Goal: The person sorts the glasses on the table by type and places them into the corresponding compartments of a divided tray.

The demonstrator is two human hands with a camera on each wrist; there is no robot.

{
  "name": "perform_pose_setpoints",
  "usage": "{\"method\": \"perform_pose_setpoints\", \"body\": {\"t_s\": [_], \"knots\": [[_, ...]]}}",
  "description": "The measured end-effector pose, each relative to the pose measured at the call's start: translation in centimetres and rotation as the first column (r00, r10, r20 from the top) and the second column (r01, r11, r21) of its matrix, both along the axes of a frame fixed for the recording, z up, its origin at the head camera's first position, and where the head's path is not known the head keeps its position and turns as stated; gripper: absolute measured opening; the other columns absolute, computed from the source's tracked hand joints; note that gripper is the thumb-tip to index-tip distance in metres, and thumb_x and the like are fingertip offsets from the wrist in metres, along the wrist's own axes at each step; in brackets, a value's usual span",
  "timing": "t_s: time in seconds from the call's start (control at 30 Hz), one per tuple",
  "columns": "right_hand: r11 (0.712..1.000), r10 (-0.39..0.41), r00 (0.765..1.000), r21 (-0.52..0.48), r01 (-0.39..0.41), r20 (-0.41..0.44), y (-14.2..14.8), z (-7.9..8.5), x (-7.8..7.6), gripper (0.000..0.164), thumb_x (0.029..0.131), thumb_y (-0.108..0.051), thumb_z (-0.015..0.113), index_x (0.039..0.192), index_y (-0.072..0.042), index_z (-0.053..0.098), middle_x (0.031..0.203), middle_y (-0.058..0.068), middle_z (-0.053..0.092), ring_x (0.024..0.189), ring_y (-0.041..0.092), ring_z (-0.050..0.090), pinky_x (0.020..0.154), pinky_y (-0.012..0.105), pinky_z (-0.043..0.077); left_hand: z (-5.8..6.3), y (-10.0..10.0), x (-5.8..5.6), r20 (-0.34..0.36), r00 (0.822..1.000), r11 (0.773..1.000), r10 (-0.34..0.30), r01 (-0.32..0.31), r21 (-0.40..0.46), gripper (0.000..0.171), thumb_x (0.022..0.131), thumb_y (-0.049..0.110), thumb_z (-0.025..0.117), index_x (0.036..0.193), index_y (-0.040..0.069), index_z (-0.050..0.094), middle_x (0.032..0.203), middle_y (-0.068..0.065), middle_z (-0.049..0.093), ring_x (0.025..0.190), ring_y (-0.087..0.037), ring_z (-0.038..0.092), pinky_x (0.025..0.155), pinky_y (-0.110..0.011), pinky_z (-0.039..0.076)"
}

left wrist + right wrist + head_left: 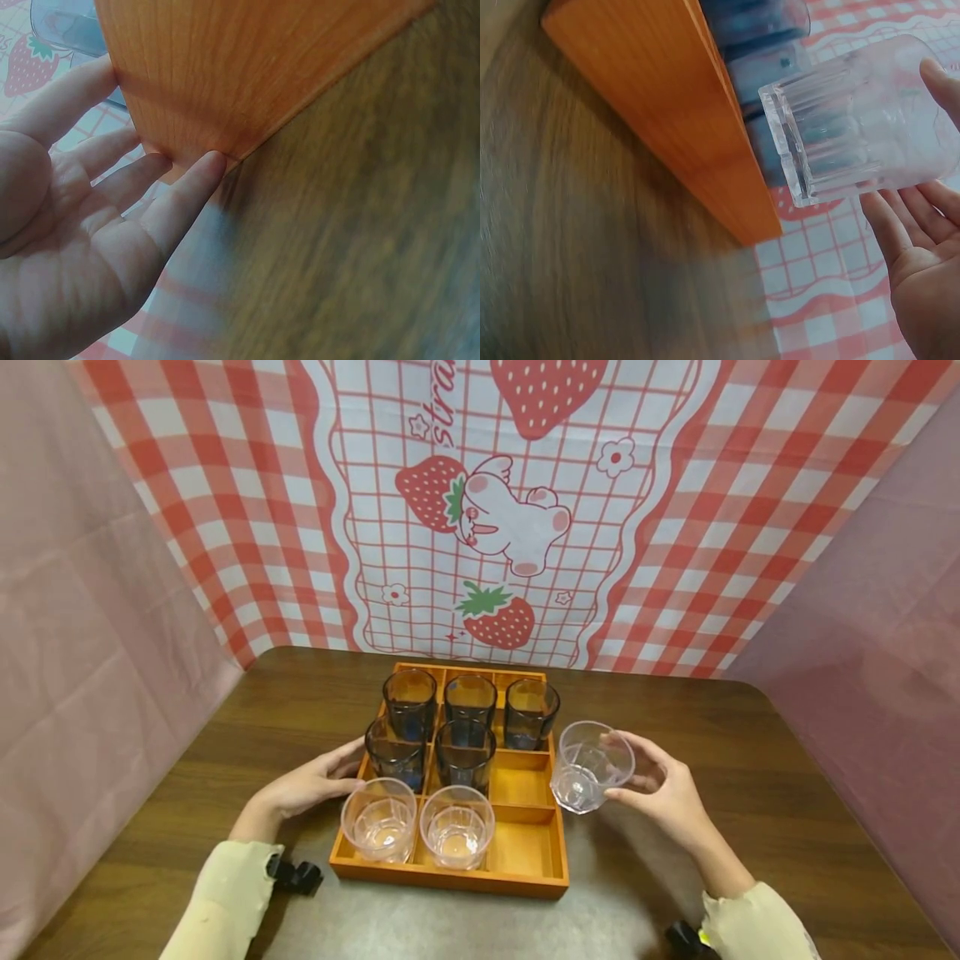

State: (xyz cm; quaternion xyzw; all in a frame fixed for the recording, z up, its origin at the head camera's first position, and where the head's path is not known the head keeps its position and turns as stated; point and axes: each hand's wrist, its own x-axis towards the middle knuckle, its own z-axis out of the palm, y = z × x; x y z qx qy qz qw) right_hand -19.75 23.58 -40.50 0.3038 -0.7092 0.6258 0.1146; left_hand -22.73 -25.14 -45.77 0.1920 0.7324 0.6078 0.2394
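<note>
My right hand (660, 789) pinches a clear tumbler (596, 760) between thumb and fingers, holding it tilted just outside the right side of the divided wooden tray (450, 881). In the right wrist view the tumbler's thick base (789, 150) points toward the tray wall. Along the tray's left side lies my left hand (311, 785); in the left wrist view its fingertips touch the outer wooden wall (202, 82). Two clear tumblers, left (380, 822) and middle (457, 828), stand in the front row. Dark tumblers fill the back row, and two more stand in the middle row.
In the middle and front rows, the right-hand compartments (525, 843) show their wooden floor. The tray rests on a brown wood-grain table (247, 718). Behind it hangs a red-and-white checked cloth (652, 610), with pink cloth at both sides.
</note>
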Motion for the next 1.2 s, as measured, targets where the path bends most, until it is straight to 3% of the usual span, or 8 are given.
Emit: {"method": "perform_pose_setpoints", "body": {"t_s": [0.27, 0.5, 0.83, 1.2], "knots": [[0.993, 0.116, 0.993, 0.011, -0.116, -0.008, -1.5, -0.1, 1.3, 0.069, 0.068, 0.024, 0.072, 0.13, 0.023, 0.041, 0.128, -0.003, 0.064, 0.115, 0.006, 0.062, 0.085, 0.025, 0.055, 0.0, 0.0, 0.0, 0.0, 1.0, 1.0, -0.005, 0.005, 0.002, 0.081, 0.096, 0.016, 0.059, 0.157, 0.009, 0.005, 0.161, -0.025, 0.009, 0.147, -0.044, 0.012, 0.102, -0.02, 0.041], [0.988, 0.11, 0.994, 0.104, -0.111, 0.014, -2.9, 0.0, 2.2, 0.073, 0.066, 0.019, 0.077, 0.13, 0.02, 0.043, 0.131, -0.012, 0.06, 0.119, 0.001, 0.058, 0.084, 0.022, 0.056, 0.0, 0.0, -0.1, -0.003, 1.0, 1.0, -0.006, 0.006, -0.005, 0.081, 0.097, 0.016, 0.059, 0.157, 0.009, 0.006, 0.161, -0.025, 0.009, 0.147, -0.044, 0.012, 0.104, -0.023, 0.041], [0.98, 0.186, 0.982, 0.072, -0.186, -0.003, -4.1, -1.3, 2.6, 0.073, 0.067, 0.018, 0.076, 0.133, 0.017, 0.044, 0.136, -0.006, 0.058, 0.121, 0.002, 0.056, 0.084, 0.021, 0.056, 0.1, 0.0, 0.0, -0.002, 1.0, 1.0, -0.007, 0.007, -0.012, 0.081, 0.097, 0.017, 0.059, 0.157, 0.009, 0.005, 0.161, -0.024, 0.009, 0.147, -0.044, 0.012, 0.106, -0.026, 0.04], [0.976, 0.172, 0.985, 0.133, -0.174, 0.024, -4.6, -2.6, 3.0, 0.075, 0.066, 0.014, 0.08, 0.133, 0.013, 0.048, 0.133, -0.004, 0.059, 0.117, 0.002, 0.058, 0.086, 0.024, 0.056, 0.0, -0.1, 0.0, 0.005, 1.0, 1.0, -0.006, 0.006, -0.005, 0.081, 0.097, 0.016, 0.058, 0.157, 0.01, 0.004, 0.161, -0.024, 0.008, 0.147, -0.043, 0.012, 0.103, -0.022, 0.041]]}}
